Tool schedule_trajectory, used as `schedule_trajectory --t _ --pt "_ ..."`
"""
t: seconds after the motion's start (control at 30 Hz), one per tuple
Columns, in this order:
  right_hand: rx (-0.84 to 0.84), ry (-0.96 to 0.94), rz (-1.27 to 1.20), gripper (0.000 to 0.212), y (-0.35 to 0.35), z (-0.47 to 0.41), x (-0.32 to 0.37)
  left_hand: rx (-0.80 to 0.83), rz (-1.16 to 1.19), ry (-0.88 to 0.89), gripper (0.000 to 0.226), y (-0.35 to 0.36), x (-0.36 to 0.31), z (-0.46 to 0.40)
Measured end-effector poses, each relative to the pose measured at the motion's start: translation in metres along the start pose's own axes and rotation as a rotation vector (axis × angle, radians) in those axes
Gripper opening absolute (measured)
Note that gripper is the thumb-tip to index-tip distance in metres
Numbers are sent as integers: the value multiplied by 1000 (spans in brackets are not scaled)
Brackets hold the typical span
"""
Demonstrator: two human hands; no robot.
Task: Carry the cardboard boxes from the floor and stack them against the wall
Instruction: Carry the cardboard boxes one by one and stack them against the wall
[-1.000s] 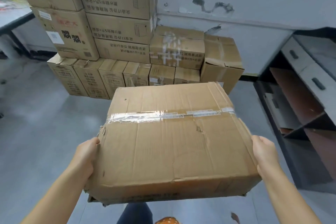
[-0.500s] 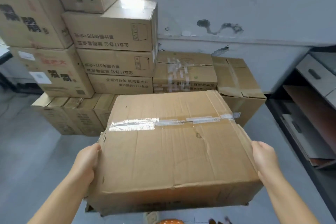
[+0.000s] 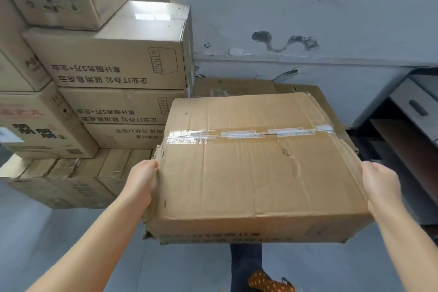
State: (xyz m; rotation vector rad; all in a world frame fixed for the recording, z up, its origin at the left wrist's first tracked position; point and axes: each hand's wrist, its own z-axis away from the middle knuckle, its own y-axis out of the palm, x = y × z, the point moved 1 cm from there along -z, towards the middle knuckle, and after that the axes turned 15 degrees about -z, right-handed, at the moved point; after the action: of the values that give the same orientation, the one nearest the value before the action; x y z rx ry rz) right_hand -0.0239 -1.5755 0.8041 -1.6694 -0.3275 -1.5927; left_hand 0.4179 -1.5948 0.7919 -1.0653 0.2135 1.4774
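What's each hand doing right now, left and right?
Left hand: grips the left side of the taped cardboard box.
Right hand: holds the box's right side; fingers hidden behind it.

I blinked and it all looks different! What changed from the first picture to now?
The person walked closer to the stacked boxes by the wall, so the pile looks bigger and nearer. The carried box came along, now in front of the low boxes at the wall. Unchanged: the left hand and right hand hold its sides.
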Motion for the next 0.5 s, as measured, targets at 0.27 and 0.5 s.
schedule_trajectory --t 0.27,0.5 --pt "33 -122 78 31 66 -169 36 -31 140 -58 28 96 -95 -79" --pt "60 54 95 30 88 -351 56 42 251 -100 15 178 -146 -105"
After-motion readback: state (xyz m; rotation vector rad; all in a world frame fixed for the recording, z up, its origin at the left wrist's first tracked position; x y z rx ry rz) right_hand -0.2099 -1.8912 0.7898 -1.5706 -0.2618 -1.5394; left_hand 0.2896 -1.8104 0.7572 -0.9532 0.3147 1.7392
